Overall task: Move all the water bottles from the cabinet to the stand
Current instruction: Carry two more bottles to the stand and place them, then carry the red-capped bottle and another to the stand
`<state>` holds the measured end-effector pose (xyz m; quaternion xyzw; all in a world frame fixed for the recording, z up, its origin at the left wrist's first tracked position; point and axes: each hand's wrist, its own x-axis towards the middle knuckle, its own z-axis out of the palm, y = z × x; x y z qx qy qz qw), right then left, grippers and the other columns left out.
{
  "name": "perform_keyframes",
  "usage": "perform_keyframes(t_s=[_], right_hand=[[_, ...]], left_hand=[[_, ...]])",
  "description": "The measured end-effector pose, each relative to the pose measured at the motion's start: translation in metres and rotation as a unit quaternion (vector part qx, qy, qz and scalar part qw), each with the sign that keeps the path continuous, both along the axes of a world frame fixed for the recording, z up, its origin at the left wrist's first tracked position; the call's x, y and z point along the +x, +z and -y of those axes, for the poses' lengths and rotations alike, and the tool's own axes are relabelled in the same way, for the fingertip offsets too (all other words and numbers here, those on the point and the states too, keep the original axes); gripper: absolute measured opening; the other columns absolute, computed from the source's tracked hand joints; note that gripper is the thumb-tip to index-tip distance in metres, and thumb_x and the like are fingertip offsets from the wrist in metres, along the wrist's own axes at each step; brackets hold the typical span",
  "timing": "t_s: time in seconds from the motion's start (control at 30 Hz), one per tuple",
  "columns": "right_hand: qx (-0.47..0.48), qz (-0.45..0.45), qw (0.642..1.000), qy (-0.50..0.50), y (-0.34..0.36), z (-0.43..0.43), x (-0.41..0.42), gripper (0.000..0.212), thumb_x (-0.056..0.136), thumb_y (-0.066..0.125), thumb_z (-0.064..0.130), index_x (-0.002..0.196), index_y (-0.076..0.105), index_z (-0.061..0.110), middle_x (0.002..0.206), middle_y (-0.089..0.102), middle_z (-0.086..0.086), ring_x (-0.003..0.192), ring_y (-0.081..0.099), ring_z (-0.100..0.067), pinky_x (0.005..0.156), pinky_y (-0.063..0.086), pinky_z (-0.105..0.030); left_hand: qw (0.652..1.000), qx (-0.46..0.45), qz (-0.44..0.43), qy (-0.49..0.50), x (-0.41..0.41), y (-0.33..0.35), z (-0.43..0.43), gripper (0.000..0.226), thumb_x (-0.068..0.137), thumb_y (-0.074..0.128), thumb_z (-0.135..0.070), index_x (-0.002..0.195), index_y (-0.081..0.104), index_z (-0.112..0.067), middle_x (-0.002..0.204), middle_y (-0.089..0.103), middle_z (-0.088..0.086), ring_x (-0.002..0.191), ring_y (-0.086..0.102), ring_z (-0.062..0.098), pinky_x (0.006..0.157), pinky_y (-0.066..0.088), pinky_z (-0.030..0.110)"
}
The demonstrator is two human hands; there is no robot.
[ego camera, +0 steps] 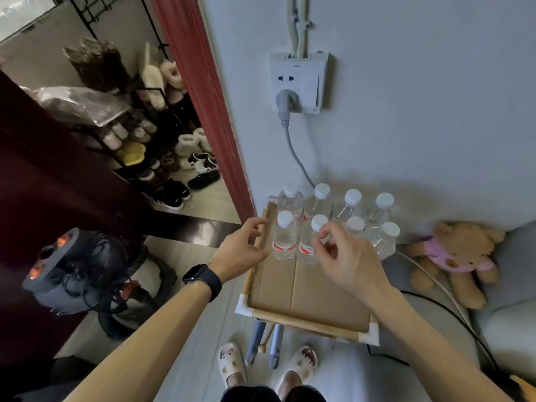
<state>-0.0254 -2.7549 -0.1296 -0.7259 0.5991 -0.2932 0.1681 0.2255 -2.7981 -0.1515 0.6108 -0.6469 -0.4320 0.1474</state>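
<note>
Several clear water bottles with white caps stand in two rows at the back of the stand (307, 318), a wooden-framed tray topped with cardboard. The front-left bottle (285, 237) and the one beside it (308, 245) carry red labels. My right hand (348, 259) hovers just right of that second bottle, fingers loosely curled by its neck and holding nothing. My left hand (240, 250), a dark watch on its wrist, sits beside the stand's left rail with relaxed fingers and is empty. The cabinet is out of view.
The grey wall behind has a socket with a plug and cable (290, 140). A teddy bear (455, 256) lies on a pale sofa to the right. A fan (72, 271) stands at left, with a shoe rack beyond the doorway. Slippers and tools lie below the stand.
</note>
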Motion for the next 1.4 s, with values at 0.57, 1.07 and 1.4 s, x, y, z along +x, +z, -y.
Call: perform_keyframes(t_s=[0.57,1.07,1.4], right_hand=[[0.128,-0.213,0.857,0.451,-0.019,-0.067,0.231,0.037,0.097,0.046,0.046,0.133,0.051,0.039,0.134,0.053,0.015,0.120,0.052,-0.011,0.089,0.040,-0.025],[-0.093,-0.095,0.586,0.799,0.133,-0.531,0.601,0.044,0.097,0.050,0.048,0.139,0.051,0.037,0.151,0.043,0.005,0.143,0.027,-0.013,0.118,0.023,-0.031],[-0.173,-0.020,0.413,0.894,0.232,-0.816,0.686,0.050,0.099,0.041,0.056,0.146,0.039,0.041,0.157,0.034,0.009,0.148,0.015,-0.011,0.117,0.011,-0.026]], left_hand=[[0.919,0.146,0.259,0.258,0.204,-0.032,-0.299,0.064,0.091,0.047,-0.057,0.149,0.031,-0.035,0.146,0.047,0.001,0.131,0.044,0.026,0.105,0.040,0.039],[0.570,0.112,0.421,0.697,0.299,0.138,-0.886,0.058,0.093,0.047,-0.055,0.146,0.037,-0.035,0.145,0.045,-0.005,0.135,0.036,0.017,0.106,0.032,0.038],[0.372,0.181,0.442,0.796,0.272,0.219,-1.118,0.056,0.093,0.045,-0.055,0.146,0.036,-0.037,0.153,0.037,-0.002,0.143,0.027,0.019,0.113,0.024,0.048]])
